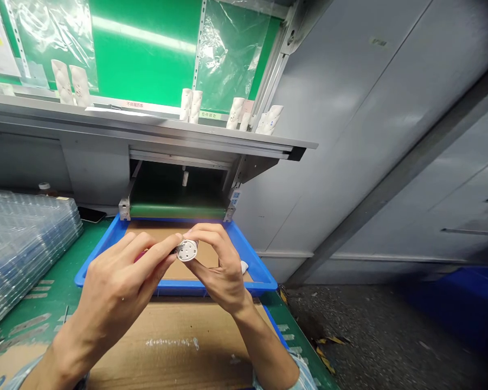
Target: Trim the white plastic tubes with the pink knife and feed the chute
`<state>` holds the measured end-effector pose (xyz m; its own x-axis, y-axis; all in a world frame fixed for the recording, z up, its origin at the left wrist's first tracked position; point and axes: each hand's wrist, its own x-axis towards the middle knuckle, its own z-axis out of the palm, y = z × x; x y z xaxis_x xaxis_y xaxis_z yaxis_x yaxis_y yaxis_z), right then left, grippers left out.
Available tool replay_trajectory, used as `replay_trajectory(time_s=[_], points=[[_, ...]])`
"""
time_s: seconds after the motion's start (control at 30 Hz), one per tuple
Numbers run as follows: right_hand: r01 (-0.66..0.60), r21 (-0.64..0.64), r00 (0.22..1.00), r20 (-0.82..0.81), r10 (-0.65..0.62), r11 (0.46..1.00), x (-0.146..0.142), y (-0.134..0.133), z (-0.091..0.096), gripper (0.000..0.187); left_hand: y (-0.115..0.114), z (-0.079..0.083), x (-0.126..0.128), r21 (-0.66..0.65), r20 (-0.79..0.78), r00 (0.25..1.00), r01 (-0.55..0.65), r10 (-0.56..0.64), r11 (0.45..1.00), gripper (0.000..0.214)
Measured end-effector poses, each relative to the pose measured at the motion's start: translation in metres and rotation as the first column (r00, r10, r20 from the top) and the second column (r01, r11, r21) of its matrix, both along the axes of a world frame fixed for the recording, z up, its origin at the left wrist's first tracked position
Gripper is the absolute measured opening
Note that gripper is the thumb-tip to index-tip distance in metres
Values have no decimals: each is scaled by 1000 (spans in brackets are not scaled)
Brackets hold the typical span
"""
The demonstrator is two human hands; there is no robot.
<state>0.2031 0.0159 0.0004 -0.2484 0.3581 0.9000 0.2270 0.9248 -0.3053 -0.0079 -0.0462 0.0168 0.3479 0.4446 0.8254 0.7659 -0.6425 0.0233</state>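
Observation:
Both my hands meet over the blue tray [106,246]. My right hand [222,268] pinches a small white round part [186,250] with several holes in its face, thumb and fingers curled round it. My left hand [120,284] is closed too, its fingertips touching the part's left side; something pink shows under its fingers, too hidden to name. A small white piece [244,266] lies in the tray by my right hand.
A green conveyor belt [177,211] ends at the tray's far edge under a grey shelf [146,130] carrying several white cylinders [190,105]. Stacked clear plastic trays [24,238] sit at left. Brown cardboard [174,338] lies before me. Grey floor drops off at right.

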Motion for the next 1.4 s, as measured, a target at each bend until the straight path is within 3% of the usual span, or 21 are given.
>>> replay_trajectory(time_s=[0.33,0.9,1.2,1.4], points=[[20,53,1000,17,-20,998,0,1,-3,35,0,3,0,-41,61,996,65,-63,997,25],[31,46,999,29,-32,998,-2,0,-3,34,-1,-1,-1,-40,53,999,-4,6,999,28],[121,131,991,43,-127,984,-3,0,0,29,-7,1,1,40,-23,994,-106,107,994,21],[251,260,961,45,-271,932,-5,-1,-2,33,-15,-4,11,109,-46,979,-194,200,975,17]])
